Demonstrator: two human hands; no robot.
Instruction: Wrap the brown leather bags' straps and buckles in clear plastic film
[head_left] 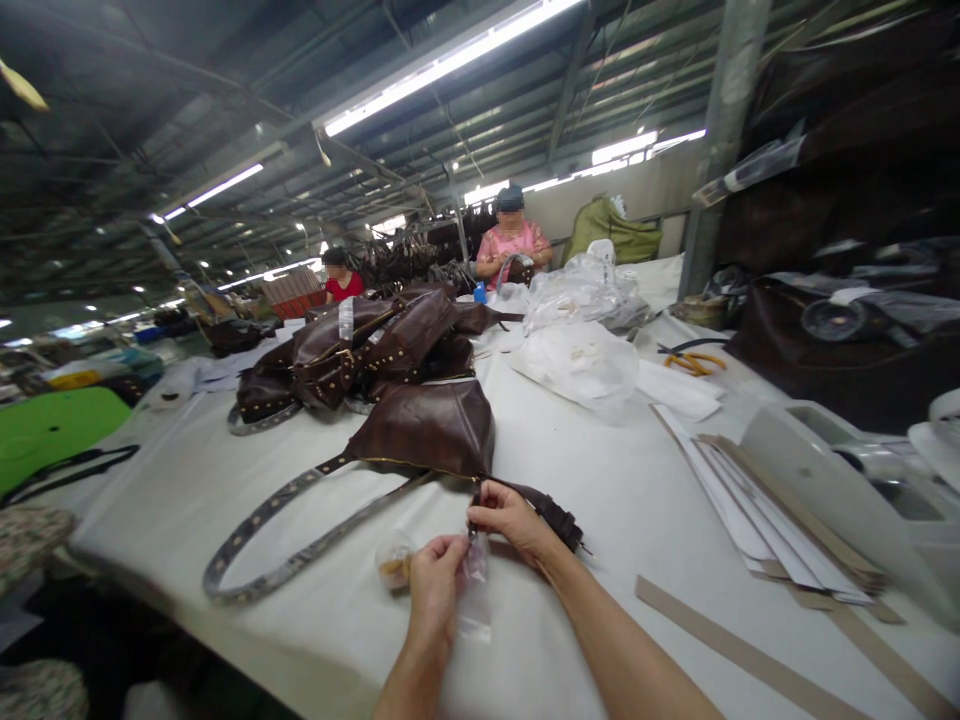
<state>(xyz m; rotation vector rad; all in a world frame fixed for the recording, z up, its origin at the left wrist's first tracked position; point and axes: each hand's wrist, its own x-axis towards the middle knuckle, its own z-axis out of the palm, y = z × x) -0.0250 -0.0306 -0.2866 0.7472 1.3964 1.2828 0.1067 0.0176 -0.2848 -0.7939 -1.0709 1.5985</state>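
Note:
A dark brown leather handbag (427, 425) lies on the white table with its zipped edge toward me. Its studded strap (259, 535) loops out to the left. At the zip's near end, my right hand (510, 515) pinches a narrow dark leather pull tab (475, 495). My left hand (436, 570) is closed just below, with thumb and fingertips at the tab's lower end and the top of a small clear plastic sleeve (475, 600). Exactly how the sleeve sits on the tab is too blurred to tell. Beside my left hand stands a small round clear container (394, 558).
Several brown bags (360, 345) are piled behind. Clear plastic wrapping (577, 360), yellow-handled scissors (694, 362), a stack of card strips (780, 520) and a grey tape dispenser (847, 480) occupy the right. Two people work farther back, one in pink (514, 240).

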